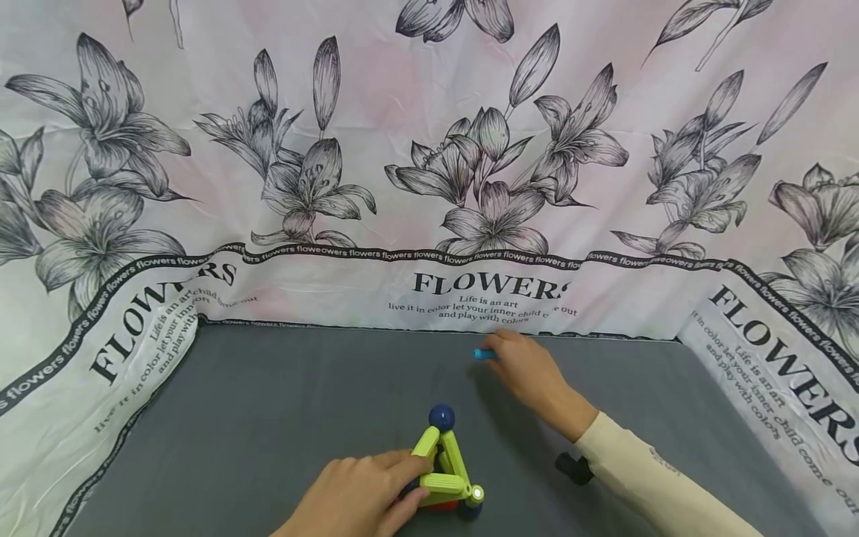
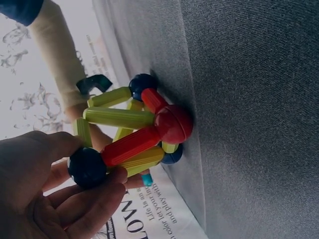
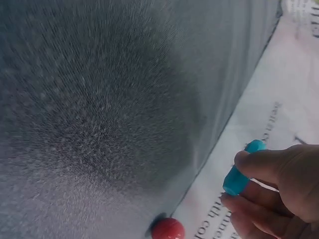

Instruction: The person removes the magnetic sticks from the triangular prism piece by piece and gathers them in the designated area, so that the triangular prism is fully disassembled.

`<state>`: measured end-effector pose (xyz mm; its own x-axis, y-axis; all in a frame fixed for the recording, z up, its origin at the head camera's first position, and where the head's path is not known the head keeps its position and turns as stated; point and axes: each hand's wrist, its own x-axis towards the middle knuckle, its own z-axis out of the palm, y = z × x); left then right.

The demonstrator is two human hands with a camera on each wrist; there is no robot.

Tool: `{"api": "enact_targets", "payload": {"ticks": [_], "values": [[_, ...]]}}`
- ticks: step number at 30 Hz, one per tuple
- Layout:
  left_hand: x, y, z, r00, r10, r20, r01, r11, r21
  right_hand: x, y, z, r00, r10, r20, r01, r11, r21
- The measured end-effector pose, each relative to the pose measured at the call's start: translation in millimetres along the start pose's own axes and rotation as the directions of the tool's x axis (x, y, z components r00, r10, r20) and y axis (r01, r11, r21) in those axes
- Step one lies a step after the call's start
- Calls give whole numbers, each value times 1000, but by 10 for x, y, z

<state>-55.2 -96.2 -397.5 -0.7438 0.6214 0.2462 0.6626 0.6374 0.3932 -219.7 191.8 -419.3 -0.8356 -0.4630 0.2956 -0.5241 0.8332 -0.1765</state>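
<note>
My left hand [image 1: 362, 488] grips a frame [image 1: 443, 483] built of magnetic sticks and balls, low in the middle of the head view. In the left wrist view, thumb and fingers close round its dark blue corner ball [image 2: 87, 168]. Lime, yellow and red sticks join that ball to a red ball [image 2: 173, 123] and other dark blue balls near the table. Farther forward, my right hand [image 1: 526, 377] pinches a short blue magnetic stick [image 3: 244, 169] between thumb and fingers, held over the far part of the table and apart from the frame.
The grey table [image 1: 288, 403] ends at a white cloth wall [image 1: 322, 291] printed with flowers and lettering, which also borders both sides. A loose red ball [image 3: 168, 229] appears at the bottom of the right wrist view. A black device [image 1: 573, 468] is on the right wrist.
</note>
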Motion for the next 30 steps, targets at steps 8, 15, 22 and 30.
{"api": "enact_targets", "payload": {"ticks": [8, 15, 22, 30], "values": [[3, -17, 29, 999, -19, 50, 20, 1000, -14, 164, 141, 207, 1000, -16, 4, 16, 999, -33], [1, -32, 64, 995, -50, 83, 54, 998, -44, 290, 230, 304, 1000, -13, 5, 13, 997, -80], [-3, -37, 87, 997, -51, 60, 53, 998, -34, 381, 264, 349, 999, -12, 38, 17, 992, -127], [-14, -52, 149, 998, -57, 14, 57, 998, -13, 416, 286, 394, 999, -21, 41, 28, 985, -173]]}}
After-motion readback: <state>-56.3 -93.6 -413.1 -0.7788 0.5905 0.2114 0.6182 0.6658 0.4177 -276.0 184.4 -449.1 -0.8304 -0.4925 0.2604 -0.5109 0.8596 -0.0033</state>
